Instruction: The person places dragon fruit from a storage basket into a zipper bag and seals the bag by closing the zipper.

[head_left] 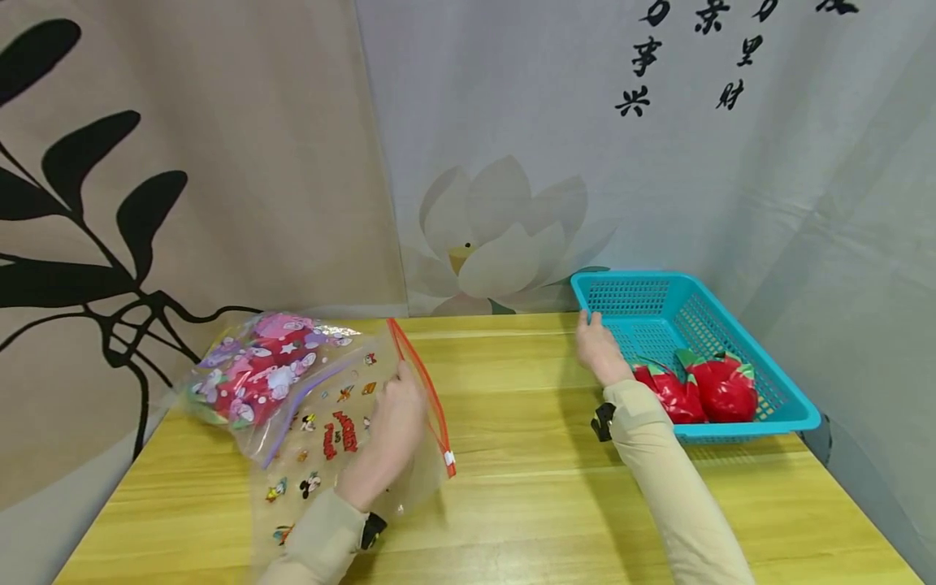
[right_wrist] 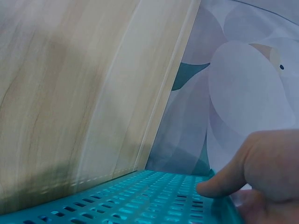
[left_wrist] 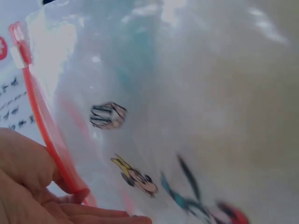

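My left hand [head_left: 395, 418] holds a clear zip bag [head_left: 307, 467] by its edge near the red zipper strip. Cartoon figures are printed on this bag, and in the left wrist view the thumb and fingers pinch beside the red strip [left_wrist: 44, 126]. At the right, my right hand [head_left: 601, 351] grips the left rim of a turquoise plastic basket [head_left: 731, 325], its thumb [right_wrist: 222, 184] against the perforated wall. Two shiny red dragon-fruit-shaped things [head_left: 722, 388] with green tips lie inside the basket.
A second clear bag [head_left: 266, 370] with a purple strip, pink-purple print and red contents lies at the table's back left, partly under the first bag. The wooden table [head_left: 504, 487] meets a printed curtain [head_left: 504, 122] behind.
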Demonstrator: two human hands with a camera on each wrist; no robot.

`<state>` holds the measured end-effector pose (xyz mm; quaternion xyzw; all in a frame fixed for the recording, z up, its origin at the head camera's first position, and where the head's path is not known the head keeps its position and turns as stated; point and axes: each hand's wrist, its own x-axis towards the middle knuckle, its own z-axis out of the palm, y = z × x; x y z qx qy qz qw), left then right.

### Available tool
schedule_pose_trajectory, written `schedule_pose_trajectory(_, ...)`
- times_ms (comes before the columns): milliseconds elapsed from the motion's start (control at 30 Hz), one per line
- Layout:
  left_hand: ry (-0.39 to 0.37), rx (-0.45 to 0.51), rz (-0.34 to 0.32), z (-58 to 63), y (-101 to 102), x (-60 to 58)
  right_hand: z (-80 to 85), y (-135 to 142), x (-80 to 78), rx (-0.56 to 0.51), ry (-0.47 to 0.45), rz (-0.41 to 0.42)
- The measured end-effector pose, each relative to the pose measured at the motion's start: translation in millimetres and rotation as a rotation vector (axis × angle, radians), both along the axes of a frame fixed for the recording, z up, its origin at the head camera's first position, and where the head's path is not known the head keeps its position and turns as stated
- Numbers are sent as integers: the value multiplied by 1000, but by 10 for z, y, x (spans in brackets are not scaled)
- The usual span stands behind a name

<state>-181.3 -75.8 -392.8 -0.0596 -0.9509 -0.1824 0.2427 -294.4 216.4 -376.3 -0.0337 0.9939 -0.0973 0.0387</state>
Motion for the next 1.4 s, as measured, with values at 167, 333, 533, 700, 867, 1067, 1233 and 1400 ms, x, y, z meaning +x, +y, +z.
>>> schedule_pose_trajectory(167, 7, 97, -3, 168, -72, -12, -20, 2, -28, 7, -7, -14)
schedule_pose_trajectory(333, 41, 177, 11, 326, -144, -17, -81, 25, -92, 17, 12, -15)
schedule_pose_trajectory(533, 120, 283, 42, 558, -181, 0, -17, 7, -14, -2, -9, -16)
schedule_pose_trajectory(700, 78, 336, -31, 709, -110, 27, -1, 9, 31, 10, 20, 2)
schedule_pose_trajectory(867, 114, 288, -156, 720, 15, 29, -17, 12, 19, 9, 18, 0)
schedule_pose_trajectory(1067, 147, 199, -329, 620, 153, -17, -22, 1, 21, 2, 7, -2)
schedule_pose_trajectory(1233, 189, 94, -477, 481, 255, -52, -21, -2, 17, 0, 9, -6)
schedule_pose_trajectory(1400, 283, -34, -564, 379, 325, -107, -32, 5, -3, -7, -2, -12)
